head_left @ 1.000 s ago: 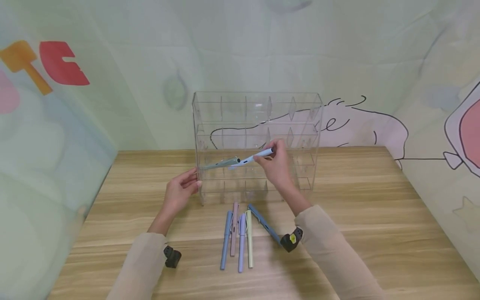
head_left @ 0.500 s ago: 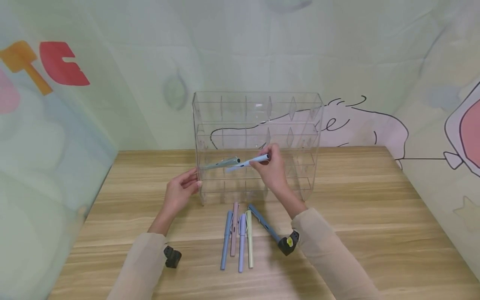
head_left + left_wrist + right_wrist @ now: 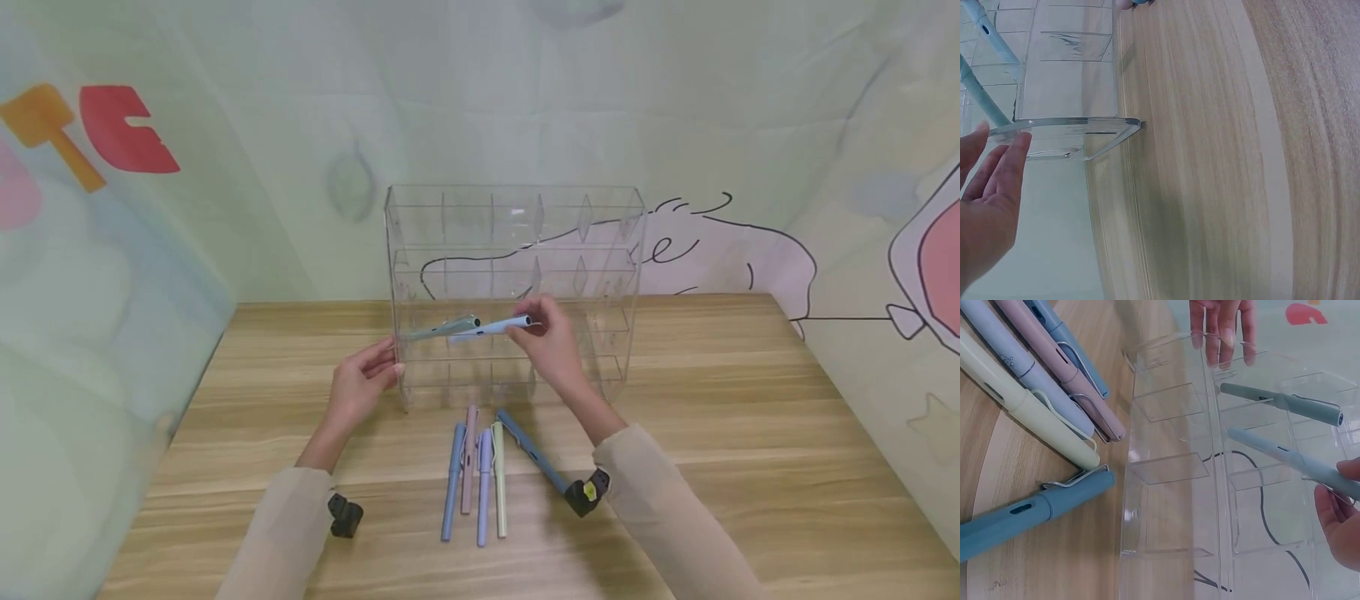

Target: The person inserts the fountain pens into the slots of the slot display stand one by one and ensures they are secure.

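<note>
A transparent acrylic rack (image 3: 517, 358) with tiers of compartments stands on the table. My left hand (image 3: 358, 387) rests its fairly straight fingers against the rack's left side panel; the left wrist view shows the fingertips (image 3: 1024, 139) right at that panel. My right hand (image 3: 551, 337) pinches a light blue pen (image 3: 487, 328) near its capped end. This pen slants down to the left, its far end inside a rack compartment. Left of it, a grey-green pen (image 3: 1279, 400) leans in another compartment, cap end sticking out toward me.
In front of the rack lie several pens: a blue pen (image 3: 452, 483), a mauve pen (image 3: 468, 462), a lavender pen (image 3: 483, 492) and a pale green pen (image 3: 500, 483). A darker blue pen (image 3: 532, 450) lies slanted beside them, partly behind the right wrist camera (image 3: 585, 493). A printed backdrop (image 3: 300, 167) hangs behind the table.
My right hand has lowered slightly and shifted left, and the light blue pen has tilted flatter as its far end moved left in the rack. The left hand stays put.
</note>
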Demonstrator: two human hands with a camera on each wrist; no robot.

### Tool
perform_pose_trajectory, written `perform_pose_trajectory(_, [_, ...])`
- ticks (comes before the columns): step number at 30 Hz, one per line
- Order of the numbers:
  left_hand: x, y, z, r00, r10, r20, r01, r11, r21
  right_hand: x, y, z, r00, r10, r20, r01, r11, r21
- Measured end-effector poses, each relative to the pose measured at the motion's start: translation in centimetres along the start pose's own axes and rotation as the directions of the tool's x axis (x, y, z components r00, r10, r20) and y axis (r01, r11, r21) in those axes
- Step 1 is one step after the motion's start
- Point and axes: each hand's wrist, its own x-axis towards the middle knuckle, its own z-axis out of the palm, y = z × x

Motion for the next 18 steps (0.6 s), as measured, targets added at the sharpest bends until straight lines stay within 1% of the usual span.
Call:
perform_pose_trajectory(3, [0.0, 0.0, 0.0, 1.0, 0.0, -0.005, 0.0, 1.0, 0.004, -0.2, -0.1, -0.3, 1.0, 0.001, -0.01, -0.001, 1.0, -0.026])
perform_pose_trajectory(7, [0.0, -0.1, 0.0, 1.0, -0.002, -0.005, 0.002, 1.0, 0.014, -0.3, 0.0, -0.5, 1.0, 0.007, -0.007, -0.007, 0.999, -0.036])
perform_pose_trajectory(13, [-0.1, 0.0, 0.0, 1.0, -0.001, -0.003, 0.001, 1.0, 0.01, -0.4, 0.0, -0.8, 1.0, -0.009, 0.014, 0.01, 0.999, -0.038])
perform_pose_trajectory(18, [-0.1, 0.0, 0.0, 1.0, -0.001, -0.003, 0.001, 1.0, 0.004, -0.5, -0.1, -1.2, 0.999, 0.015, 0.039, -0.013, 0.999, -0.053])
